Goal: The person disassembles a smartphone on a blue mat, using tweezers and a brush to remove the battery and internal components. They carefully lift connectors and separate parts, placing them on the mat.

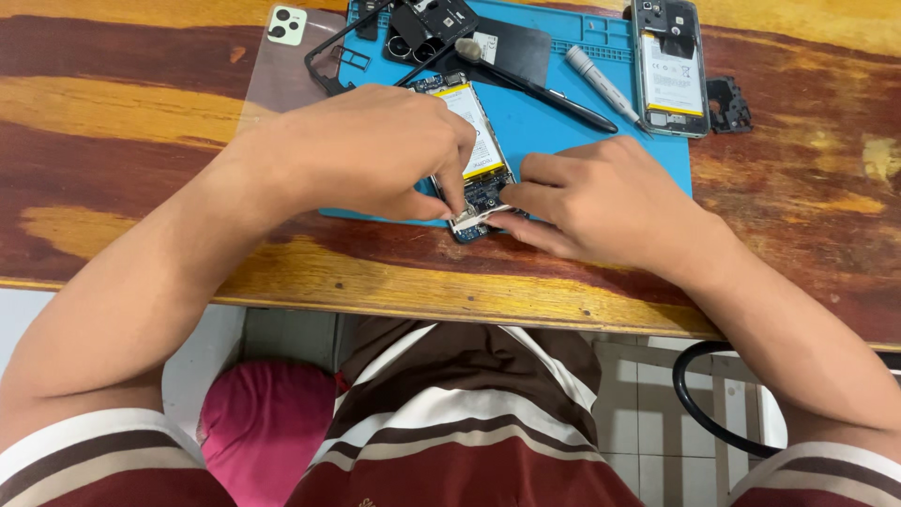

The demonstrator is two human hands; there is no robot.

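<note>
2 hands meet over an opened phone (476, 150) that lies on a blue work mat (563, 141) on the wooden surface (122, 113). The phone has no back cover, so its white and yellow battery and a blue circuit board at the near end are visible. Its long axis runs from about 11 o'clock, far from the person, to about 5 o'clock, near the person, and the near end reaches past the front edge of the mat.

The left hand (366, 150) covers the left side of the phone, with its fingers curled and the fingertips pinched on a small silver metal piece (474, 218) at the near end. The right hand (601, 197) lies at 3 o'clock from this end, fingers bent, and its fingertips touch the same piece from the right side. I cannot tell whether the piece is fixed to the board or loose.

At 12 o'clock from the phone, on the mat, lie a black brush (535, 84) and a grey screwdriver (601, 84), both pointing toward 4 o'clock. Black frame parts (413, 33) lie at the far left corner of the mat. At 1 o'clock a second opened phone (668, 70) lies with its long axis almost at 12 to 6 o'clock, and a small black part (729, 103) is just beside it. At 10 o'clock a transparent back cover (282, 66) with a pale green camera block rests on the surface.
</note>
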